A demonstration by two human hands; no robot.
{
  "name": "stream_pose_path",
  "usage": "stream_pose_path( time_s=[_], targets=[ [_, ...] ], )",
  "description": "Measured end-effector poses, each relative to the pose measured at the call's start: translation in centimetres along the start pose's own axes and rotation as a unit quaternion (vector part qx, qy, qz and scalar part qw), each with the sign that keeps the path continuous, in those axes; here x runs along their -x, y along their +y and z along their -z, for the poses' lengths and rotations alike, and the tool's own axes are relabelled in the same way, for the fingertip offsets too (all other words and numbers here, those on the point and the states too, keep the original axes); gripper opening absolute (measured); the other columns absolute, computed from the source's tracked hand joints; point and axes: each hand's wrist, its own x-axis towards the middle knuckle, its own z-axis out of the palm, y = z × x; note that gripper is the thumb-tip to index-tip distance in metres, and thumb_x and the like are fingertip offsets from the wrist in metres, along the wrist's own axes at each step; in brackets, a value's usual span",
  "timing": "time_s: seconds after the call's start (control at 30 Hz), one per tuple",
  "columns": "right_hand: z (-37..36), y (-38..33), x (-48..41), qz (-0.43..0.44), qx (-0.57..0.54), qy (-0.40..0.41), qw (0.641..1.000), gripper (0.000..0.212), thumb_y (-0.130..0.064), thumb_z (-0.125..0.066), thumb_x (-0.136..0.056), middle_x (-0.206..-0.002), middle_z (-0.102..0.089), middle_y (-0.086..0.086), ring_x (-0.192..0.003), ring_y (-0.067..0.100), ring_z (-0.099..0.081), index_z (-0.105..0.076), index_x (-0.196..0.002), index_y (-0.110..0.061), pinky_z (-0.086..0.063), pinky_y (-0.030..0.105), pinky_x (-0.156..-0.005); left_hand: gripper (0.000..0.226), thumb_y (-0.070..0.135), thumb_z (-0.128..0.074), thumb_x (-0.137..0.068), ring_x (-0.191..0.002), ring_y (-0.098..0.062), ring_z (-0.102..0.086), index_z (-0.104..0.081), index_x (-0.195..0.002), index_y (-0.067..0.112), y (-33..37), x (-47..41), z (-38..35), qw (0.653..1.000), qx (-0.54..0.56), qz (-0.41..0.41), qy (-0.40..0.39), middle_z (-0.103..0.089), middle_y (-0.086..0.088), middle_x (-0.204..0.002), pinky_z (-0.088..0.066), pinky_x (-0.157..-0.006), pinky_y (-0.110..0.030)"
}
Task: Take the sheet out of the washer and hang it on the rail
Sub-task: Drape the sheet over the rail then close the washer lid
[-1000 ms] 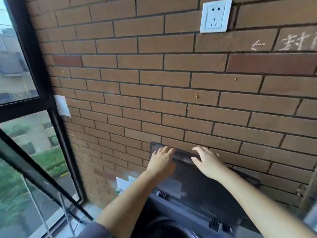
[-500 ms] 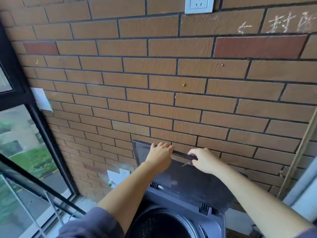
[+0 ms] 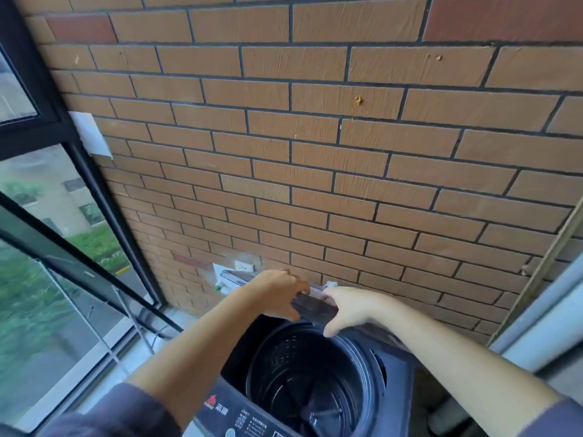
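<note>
Low in the centre of the frame, a dark grey top-loading washer (image 3: 303,386) stands against the orange-brown brick wall (image 3: 315,152), with its folding tinted lid (image 3: 310,305) pushed up and back toward the bricks. Both bare hands are on that lid's upper edge. The left hand (image 3: 277,294) curls over the edge, fingers wrapped down the far side and thumb underneath. The right hand (image 3: 347,305) grips just beside it, fingers bent around the folded panel, thumb pointing down toward the drum. The two hands nearly touch.

The round perforated metal drum (image 3: 309,383) lies open below them, dark inside. I can make out the agitator plate at the bottom but no sheet; it may be packed flat against the drum wall or simply out of sight, and I cannot tell which. No rail is clearly in view either, only the black-framed window (image 3: 63,216) along the left side.

To finish this step well, I think the lid should be eased fully back until it rests steadily, then tested with a light release before either arm goes into the drum. A lid that drops would catch a forearm.
</note>
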Motion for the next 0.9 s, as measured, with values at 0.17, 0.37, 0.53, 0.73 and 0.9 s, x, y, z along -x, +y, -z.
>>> stream_pose_path(
  time_s=[0.17, 0.37, 0.53, 0.73, 0.9],
  targets=[
    [-5.0, -1.1, -1.1, -0.003, -0.006, -0.046, 0.999, 0.073, -0.046, -0.072, -0.075, -0.138, -0.048, -0.001, -0.121, 0.02, -0.051, -0.045, -0.136, -0.019, -0.044, 0.031, -0.092, 0.057, 0.037, -0.07, -0.073, -0.105, -0.021, -0.055, -0.049, -0.125, 0.024, 0.4, 2.6, -5.2, 0.999, 0.023, -0.003, -0.047, -0.054, 0.001, -0.117, -0.048, -0.079, -0.032],
    [-10.7, -0.6, -3.2, -0.024, -0.035, -0.089, 0.995, 0.056, -0.038, -0.068, -0.082, -0.131, -0.057, 0.003, -0.113, 0.022, -0.057, -0.054, -0.131, -0.014, -0.048, 0.031, -0.092, 0.068, 0.04, -0.074, -0.075, -0.108, -0.028, -0.056, -0.042, -0.131, 0.02, 0.9, 3.9, -12.2, 0.993, 0.049, 0.024, -0.103, -0.041, -0.003, -0.132, -0.048, -0.081, -0.038],
    [-15.8, 0.2, -5.3, -0.06, -0.053, -0.081, 0.994, 0.041, -0.027, -0.064, -0.084, -0.125, -0.062, 0.004, -0.11, 0.022, -0.06, -0.061, -0.124, -0.016, -0.047, 0.027, -0.086, 0.058, 0.032, -0.068, -0.082, -0.102, -0.03, -0.057, -0.042, -0.132, 0.018, 1.6, 4.5, -16.4, 0.983, 0.104, 0.073, -0.133, -0.037, -0.005, -0.13, -0.049, -0.076, -0.039],
    [-19.5, 0.9, -6.5, -0.095, -0.072, -0.06, 0.991, 0.033, -0.023, -0.055, -0.087, -0.123, -0.063, 0.002, -0.114, 0.025, -0.058, -0.063, -0.118, -0.024, -0.047, 0.034, -0.096, 0.061, 0.004, -0.055, -0.086, -0.1, -0.029, -0.059, -0.036, -0.14, 0.024, 2.3, 5.0, -20.5, 0.97, 0.145, 0.125, -0.153, -0.035, -0.004, -0.135, -0.055, -0.078, -0.043],
    [-21.2, 1.4, -6.9, -0.113, -0.081, -0.057, 0.989, 0.031, -0.021, -0.05, -0.089, -0.124, -0.062, 0.001, -0.116, 0.024, -0.055, -0.06, -0.118, -0.026, -0.042, 0.034, -0.1, 0.068, -0.001, -0.049, -0.086, -0.099, -0.028, -0.059, -0.028, -0.145, 0.026, 2.9, 4.8, -22.5, 0.96, 0.176, 0.153, -0.152, -0.028, 0.0, -0.142, -0.056, -0.075, -0.041]
  ],
)
